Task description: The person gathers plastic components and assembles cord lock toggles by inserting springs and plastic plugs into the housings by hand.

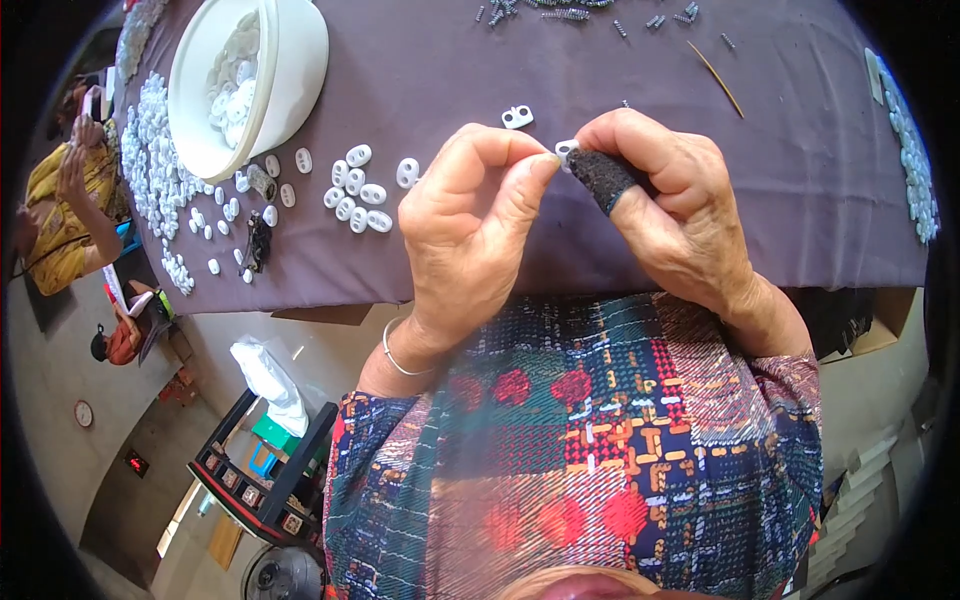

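Observation:
Both hands meet above the dark cloth in front of my chest. My right hand (690, 195) is closed, pinching a small white two-hole cord lock (564, 147) between its forefinger and a thumb wrapped in a black sleeve (602, 178). From the other side my left hand (462, 215) presses thumb and forefinger together at the piece's left edge; anything very small between those tips is hidden. Just beyond the fingers lies another white two-hole piece (517, 117). Left of my left hand sits a loose cluster of white oval two-hole pieces (358, 180), with a single one (407, 173) nearer the wrist.
A white tub (300, 60) holding pale pieces stands at the far left, beside a spread of small white parts (150, 165). Small metal springs (566, 14) lie along the far side, near a thin wooden stick (716, 80). More pale pieces (912, 160) line the right edge.

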`<state>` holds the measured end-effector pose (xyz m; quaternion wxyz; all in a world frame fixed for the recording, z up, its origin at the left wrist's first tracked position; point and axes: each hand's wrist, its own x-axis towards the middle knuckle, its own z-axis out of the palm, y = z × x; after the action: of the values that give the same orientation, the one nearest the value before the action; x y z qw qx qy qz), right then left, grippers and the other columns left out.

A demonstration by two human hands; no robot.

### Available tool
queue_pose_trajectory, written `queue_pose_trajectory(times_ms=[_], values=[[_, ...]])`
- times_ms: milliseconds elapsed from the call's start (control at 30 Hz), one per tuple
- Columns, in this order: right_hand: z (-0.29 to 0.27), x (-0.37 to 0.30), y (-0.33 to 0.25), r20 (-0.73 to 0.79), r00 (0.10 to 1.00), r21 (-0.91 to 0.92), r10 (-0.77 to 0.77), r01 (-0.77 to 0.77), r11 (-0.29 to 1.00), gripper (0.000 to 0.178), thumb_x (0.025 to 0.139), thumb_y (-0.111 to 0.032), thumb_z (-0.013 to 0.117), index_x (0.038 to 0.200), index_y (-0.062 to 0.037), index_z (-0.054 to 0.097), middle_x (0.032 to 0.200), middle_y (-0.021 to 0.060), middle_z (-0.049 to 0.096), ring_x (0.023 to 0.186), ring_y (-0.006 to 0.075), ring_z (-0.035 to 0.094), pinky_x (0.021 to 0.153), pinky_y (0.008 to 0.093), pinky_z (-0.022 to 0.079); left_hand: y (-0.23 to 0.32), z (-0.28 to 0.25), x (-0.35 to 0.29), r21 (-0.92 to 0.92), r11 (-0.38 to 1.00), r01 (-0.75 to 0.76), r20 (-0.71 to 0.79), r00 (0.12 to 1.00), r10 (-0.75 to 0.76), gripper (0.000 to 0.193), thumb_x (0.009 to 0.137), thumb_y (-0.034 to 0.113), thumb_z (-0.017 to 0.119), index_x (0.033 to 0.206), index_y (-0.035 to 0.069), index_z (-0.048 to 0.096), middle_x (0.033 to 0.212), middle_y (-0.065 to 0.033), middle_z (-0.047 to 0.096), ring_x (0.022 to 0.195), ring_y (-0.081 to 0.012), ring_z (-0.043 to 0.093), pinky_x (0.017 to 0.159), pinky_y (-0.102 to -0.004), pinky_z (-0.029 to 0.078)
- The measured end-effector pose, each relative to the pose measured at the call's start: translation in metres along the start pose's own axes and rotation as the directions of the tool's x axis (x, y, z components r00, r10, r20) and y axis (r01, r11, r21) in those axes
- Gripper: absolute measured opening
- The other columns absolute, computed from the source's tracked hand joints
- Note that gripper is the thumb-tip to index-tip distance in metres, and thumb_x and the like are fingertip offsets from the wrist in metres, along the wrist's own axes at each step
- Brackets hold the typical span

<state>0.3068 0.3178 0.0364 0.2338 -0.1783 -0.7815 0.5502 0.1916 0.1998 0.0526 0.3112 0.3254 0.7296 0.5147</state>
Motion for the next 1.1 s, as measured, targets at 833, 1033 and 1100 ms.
queue_pose_trajectory(times_ms=[833, 1033, 1100], values=[[-0.004, 0.000, 0.000, 0.002, 0.999, 0.020, 0.043, -0.043, 0.999, 0.019, 0.069, 0.002, 0.047, 0.087, 0.0028, 0.055, 0.063, 0.0046, 0.052, 0.057, 0.0106, 0.052, 0.051, 0.0254, 0.038, 0.007, 0.002, 0.004, -0.178, 0.979, 0.103, 0.029, 0.995, -0.099, 0.006, 0.083, 0.004, 0.061, 0.086, -0.002, 0.061, 0.076, -0.0011, 0.057, 0.063, -0.0042, 0.050, 0.054, -0.0165, 0.041], [-0.006, 0.002, -0.005, 0.024, 0.995, 0.065, 0.101, -0.102, 0.993, 0.020, 0.070, 0.004, 0.045, 0.087, 0.0023, 0.055, 0.064, 0.0038, 0.052, 0.050, 0.0082, 0.050, 0.045, 0.0224, 0.038, 0.013, -0.005, 0.017, -0.220, 0.966, 0.134, 0.102, 0.988, -0.114, 0.008, 0.083, 0.005, 0.062, 0.086, -0.002, 0.062, 0.071, -0.0003, 0.058, 0.058, -0.0034, 0.050, 0.051, -0.0160, 0.041], [-0.007, 0.002, -0.007, 0.012, 0.989, 0.105, 0.147, -0.148, 0.983, 0.020, 0.071, 0.004, 0.044, 0.087, 0.0020, 0.056, 0.064, 0.0025, 0.053, 0.049, 0.0068, 0.049, 0.044, 0.0208, 0.038, 0.013, -0.007, 0.019, -0.289, 0.918, 0.272, 0.178, 0.957, -0.228, 0.011, 0.083, 0.008, 0.062, 0.089, -0.001, 0.063, 0.073, -0.0016, 0.060, 0.058, -0.0040, 0.052, 0.048, -0.0150, 0.040]])
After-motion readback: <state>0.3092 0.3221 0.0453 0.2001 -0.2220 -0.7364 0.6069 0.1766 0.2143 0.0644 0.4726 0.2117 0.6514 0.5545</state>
